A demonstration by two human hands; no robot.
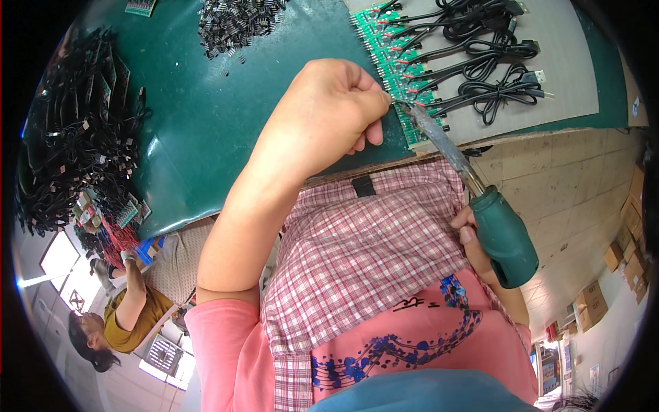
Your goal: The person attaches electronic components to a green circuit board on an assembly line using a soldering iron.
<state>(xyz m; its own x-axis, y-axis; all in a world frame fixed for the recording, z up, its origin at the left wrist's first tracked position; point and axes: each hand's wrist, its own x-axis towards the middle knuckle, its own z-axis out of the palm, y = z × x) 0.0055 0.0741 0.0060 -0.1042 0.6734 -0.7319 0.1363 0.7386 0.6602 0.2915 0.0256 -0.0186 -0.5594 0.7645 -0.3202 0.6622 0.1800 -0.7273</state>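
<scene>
A soldering iron (504, 233) with a green handle is in the grip of my right hand (468, 230), which is partly hidden behind that handle. Its grey shaft slants up and left, and the tip meets the lower part of a green circuit board strip (376, 51). Close to that tip, my left hand (336, 110) is closed in a pinch at the board's left edge. Whatever lies between those fingers is too small to make out. Black cables (491, 89) with USB plugs, bundled in loops, run rightward from the board.
Beneath the board lies a grey sheet (566, 62) on the green table (178, 117). Small black parts (237, 27) are heaped at the far side. A large pile of black cables (82, 151) fills the left side. Beyond it, a co-worker (134, 305) handles red wires (120, 237).
</scene>
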